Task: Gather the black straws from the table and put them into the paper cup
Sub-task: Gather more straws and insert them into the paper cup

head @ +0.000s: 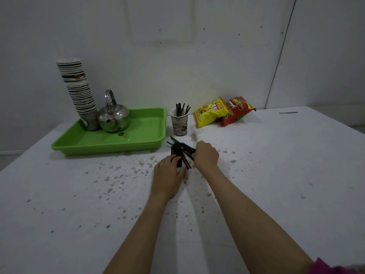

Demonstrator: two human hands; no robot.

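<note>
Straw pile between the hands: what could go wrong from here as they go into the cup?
1. The loose straws lie crossed at angles, so some may slip from the left hand or right hand when lifted.
2. The paper cup already holds upright straws and looks light; pushing in a bundle could tip it.

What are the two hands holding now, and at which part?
Both hands, left hand and right hand, close on the loose black straws on the table: left at their near ends, right at their right side.
</note>
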